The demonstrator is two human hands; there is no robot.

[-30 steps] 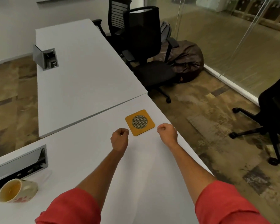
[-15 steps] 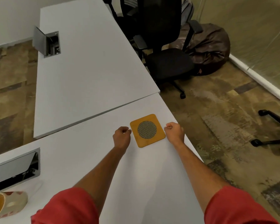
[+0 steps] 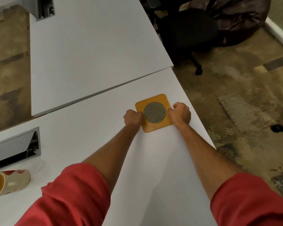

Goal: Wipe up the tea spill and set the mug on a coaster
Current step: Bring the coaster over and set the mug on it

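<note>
A square yellow coaster with a round metal-mesh centre lies flat on the white table, close to its right edge. My left hand is curled against the coaster's left edge and my right hand against its right edge, fingertips overlapping the rim. A cream mug with red spots lies on its side at the lower left, its opening facing left and tea-stained inside. A faint wet sheen shows on the table beside the mug.
An open grey cable box is sunk into the table at the left, above the mug. A second white table butts on behind. A black office chair and a brown beanbag stand on the floor to the right.
Both fists moved inward from beside the coaster onto its left and right edges. My view tilted further down, so the coaster and hands sit higher and closer.
</note>
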